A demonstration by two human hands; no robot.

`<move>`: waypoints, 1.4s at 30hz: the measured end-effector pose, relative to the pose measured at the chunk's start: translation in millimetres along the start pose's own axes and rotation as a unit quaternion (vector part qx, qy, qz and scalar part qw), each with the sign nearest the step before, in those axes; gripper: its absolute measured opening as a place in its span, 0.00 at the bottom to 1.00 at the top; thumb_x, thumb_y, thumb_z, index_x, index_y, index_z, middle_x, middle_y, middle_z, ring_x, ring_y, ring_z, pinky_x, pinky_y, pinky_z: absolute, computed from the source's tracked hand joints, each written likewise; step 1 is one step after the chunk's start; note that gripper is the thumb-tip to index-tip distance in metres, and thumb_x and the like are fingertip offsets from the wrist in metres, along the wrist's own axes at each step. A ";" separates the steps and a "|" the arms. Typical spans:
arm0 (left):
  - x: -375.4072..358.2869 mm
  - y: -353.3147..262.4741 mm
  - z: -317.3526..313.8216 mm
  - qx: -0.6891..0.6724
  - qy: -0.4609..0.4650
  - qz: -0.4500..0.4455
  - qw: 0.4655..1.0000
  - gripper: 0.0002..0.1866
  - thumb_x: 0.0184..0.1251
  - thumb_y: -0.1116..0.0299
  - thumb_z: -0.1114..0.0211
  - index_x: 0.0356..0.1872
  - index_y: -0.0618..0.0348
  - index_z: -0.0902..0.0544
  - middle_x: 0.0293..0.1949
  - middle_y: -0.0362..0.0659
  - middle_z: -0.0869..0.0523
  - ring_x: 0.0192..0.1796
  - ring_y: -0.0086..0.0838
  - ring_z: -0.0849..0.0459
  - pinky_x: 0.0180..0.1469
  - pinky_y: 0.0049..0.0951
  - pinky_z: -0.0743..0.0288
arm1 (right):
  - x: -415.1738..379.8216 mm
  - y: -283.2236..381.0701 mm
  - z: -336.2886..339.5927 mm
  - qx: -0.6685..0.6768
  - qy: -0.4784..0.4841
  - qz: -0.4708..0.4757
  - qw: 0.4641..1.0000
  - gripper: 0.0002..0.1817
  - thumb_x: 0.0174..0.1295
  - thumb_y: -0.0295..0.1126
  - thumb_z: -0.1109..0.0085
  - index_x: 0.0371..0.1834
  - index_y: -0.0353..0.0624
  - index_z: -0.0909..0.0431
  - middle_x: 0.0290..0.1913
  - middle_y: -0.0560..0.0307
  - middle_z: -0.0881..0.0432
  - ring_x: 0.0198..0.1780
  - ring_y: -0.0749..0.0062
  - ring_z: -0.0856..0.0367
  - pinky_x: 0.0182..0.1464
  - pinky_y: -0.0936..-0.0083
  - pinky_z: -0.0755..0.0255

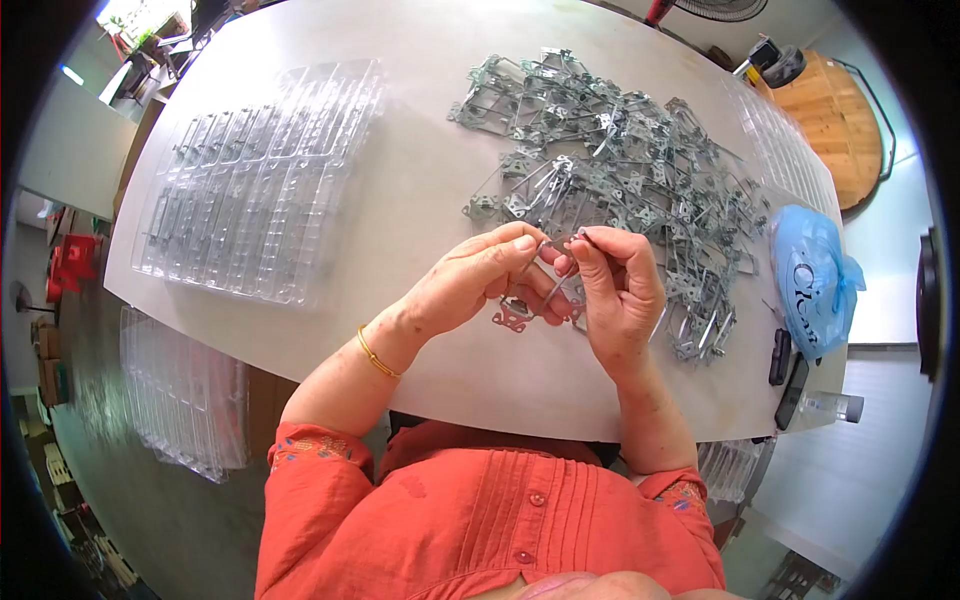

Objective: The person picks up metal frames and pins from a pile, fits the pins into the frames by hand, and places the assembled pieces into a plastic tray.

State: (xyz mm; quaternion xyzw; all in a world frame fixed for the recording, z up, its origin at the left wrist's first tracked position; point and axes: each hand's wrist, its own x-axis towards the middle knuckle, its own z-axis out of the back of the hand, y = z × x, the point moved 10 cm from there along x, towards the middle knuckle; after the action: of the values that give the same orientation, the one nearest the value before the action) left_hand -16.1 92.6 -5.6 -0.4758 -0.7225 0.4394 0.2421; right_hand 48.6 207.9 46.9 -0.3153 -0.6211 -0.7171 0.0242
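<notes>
Over the near middle of the table, my left hand (478,272) is closed around a metal bracket (514,316) with thin rods and flat, holed end plates. My right hand (622,295) meets it from the other side, thumb and forefinger pinched at the bracket's upper end. A small dark bit shows at that fingertip; I cannot make out whether it is a separate piece. My fingers cover much of the bracket. Just beyond both hands spreads a large heap of similar metal brackets (640,180), tangled together.
Clear plastic trays (245,190) holding metal parts lie at the left; more trays (185,395) are stacked below the table's left edge. At the right are a blue plastic bag (812,280), a phone-like dark object (792,393) and a clear bottle (832,406).
</notes>
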 end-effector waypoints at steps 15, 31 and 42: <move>3.3 -1.9 17.5 0.018 -0.032 -0.037 0.999 0.23 0.85 0.54 0.46 0.63 0.64 0.21 0.39 0.48 0.12 0.36 0.28 0.14 0.42 0.28 0.19 | 8.4 12.2 6.2 -0.159 0.002 0.002 0.987 0.06 0.71 0.22 0.37 0.48 0.35 0.15 0.35 0.58 0.17 0.31 0.78 0.21 0.35 0.80 0.27; -1.0 -18.8 30.9 0.197 -0.119 -0.073 0.971 0.21 0.76 0.62 0.30 0.61 0.63 0.19 0.39 0.38 0.14 0.40 0.18 0.18 0.44 0.23 0.22 | 11.2 19.8 0.5 -0.254 0.054 0.004 0.966 0.06 0.68 0.21 0.35 0.46 0.39 0.15 0.31 0.55 0.17 0.27 0.76 0.21 0.28 0.75 0.29; -2.6 -23.1 23.1 0.351 -0.134 -0.048 0.926 0.19 0.68 0.65 0.24 0.55 0.63 0.14 0.38 0.35 0.14 0.41 0.15 0.18 0.44 0.21 0.22 | -1.9 -24.3 -3.4 -0.011 0.105 -0.267 0.958 0.12 0.77 0.32 0.41 0.58 0.39 0.23 0.26 0.64 0.17 0.27 0.85 0.20 0.31 0.82 0.25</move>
State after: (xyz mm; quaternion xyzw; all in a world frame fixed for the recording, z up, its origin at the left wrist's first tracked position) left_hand -43.7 77.2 3.1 -0.2622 -0.5694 0.7123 0.3156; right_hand 38.4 209.6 24.6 -0.0614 -0.6687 -0.7333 -0.1063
